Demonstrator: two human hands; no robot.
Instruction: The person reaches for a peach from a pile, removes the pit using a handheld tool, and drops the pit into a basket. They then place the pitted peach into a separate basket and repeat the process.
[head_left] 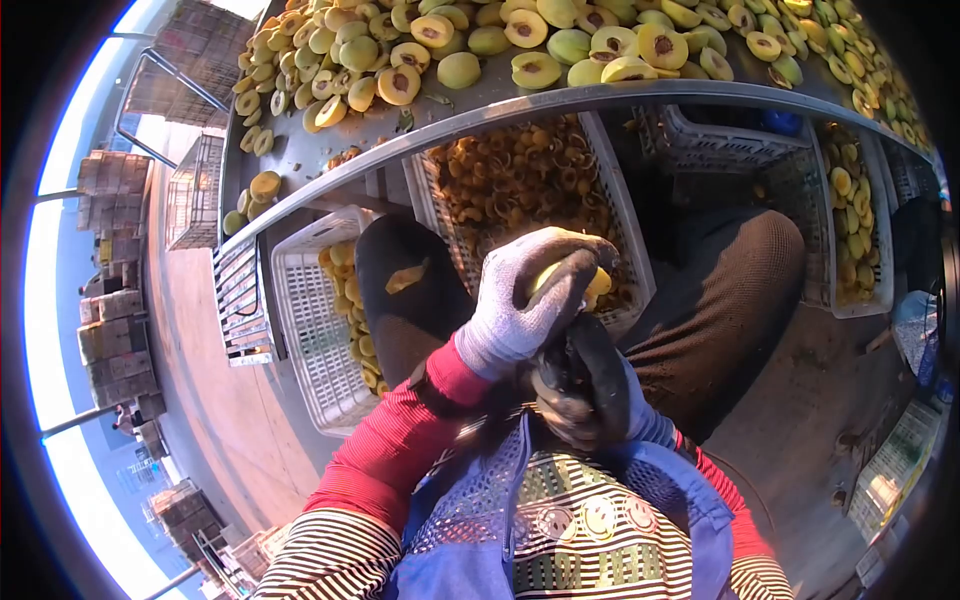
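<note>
My left hand [525, 295], in a pale glove with dark-stained fingertips, is closed around a yellow peach piece [600, 284]. The fingers cover much of the fruit. Just below it, my right hand [585, 390] in a dark, soiled glove is curled shut, close against the left hand. What the right fingers grip is hidden. Both hands are above my lap, in front of a white crate [626, 225] filled with brownish-orange scraps that look like peach stones and trimmings [520, 180].
A metal table [290, 150] with a raised rim holds many halved peaches [400, 85]. A white crate [300, 290] with peach pieces stands left of my legs, another crate [880, 220] with pieces at right. Stacked crates [115, 340] line the far left.
</note>
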